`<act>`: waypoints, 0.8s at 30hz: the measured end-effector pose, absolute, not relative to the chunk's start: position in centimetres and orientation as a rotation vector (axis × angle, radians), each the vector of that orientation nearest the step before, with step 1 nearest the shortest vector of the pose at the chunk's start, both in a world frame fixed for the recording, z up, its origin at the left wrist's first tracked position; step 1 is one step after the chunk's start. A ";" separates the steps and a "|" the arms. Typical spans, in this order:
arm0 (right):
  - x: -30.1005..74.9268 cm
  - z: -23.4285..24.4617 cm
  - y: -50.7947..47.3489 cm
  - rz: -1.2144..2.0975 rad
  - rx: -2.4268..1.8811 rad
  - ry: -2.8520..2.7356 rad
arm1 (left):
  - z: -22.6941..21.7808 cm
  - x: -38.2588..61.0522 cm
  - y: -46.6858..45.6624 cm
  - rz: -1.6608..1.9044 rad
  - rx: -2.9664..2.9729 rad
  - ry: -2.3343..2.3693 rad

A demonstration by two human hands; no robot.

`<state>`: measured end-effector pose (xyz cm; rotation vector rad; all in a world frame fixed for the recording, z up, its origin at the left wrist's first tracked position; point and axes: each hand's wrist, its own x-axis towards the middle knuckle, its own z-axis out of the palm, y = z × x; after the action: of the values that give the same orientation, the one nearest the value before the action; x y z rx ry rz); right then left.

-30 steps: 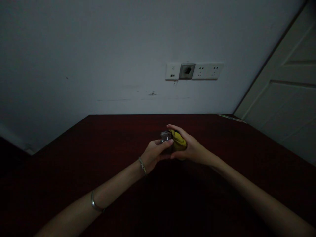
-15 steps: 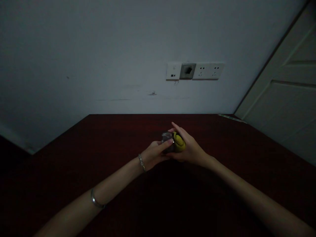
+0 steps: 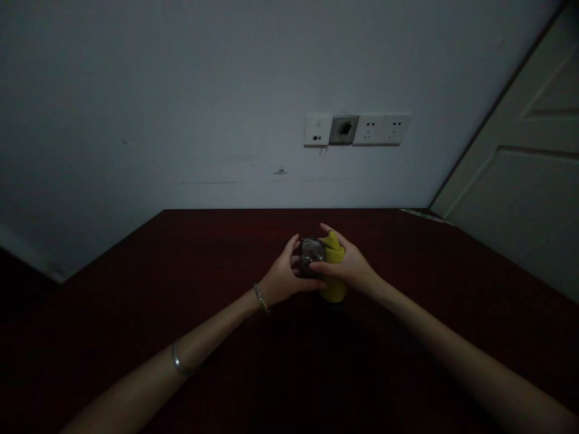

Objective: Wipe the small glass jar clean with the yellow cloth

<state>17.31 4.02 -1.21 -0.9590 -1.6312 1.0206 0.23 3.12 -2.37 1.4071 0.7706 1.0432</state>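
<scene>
Both hands meet over the middle of the table around a dark, shiny object that looks wrapped in clear film; its kind cannot be made out. My left hand curves around its left side, thumb low in front and fingers partly behind. A yellow cloth lies bunched against the object's right side and hangs below it. My right hand grips the cloth, with its thumb across the front of the dark object. The fingers behind the object are hidden.
The dark red table runs back to a pale wall. A row of sockets and switches is on the wall. At the right stands a white panelled door, with a thin strip near the table's back right edge.
My left hand has spread wider around the dark object, its thumb dropping lower. My right thumb has come over the object's front. More of the yellow cloth now hangs below.
</scene>
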 end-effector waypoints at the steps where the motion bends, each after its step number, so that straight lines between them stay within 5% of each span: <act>1: 17.2 -1.2 3.9 1.030 -0.970 -1.629 | -2.2 0.3 3.0 1.054 1.390 0.766; 24: 20.8 0.3 5.7 1.073 -0.994 -1.678 | -2.8 -0.2 2.9 1.124 1.439 0.701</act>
<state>20.80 5.75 0.29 -0.9936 -1.6778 1.0732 -0.18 2.86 -2.76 1.4393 0.7008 1.1240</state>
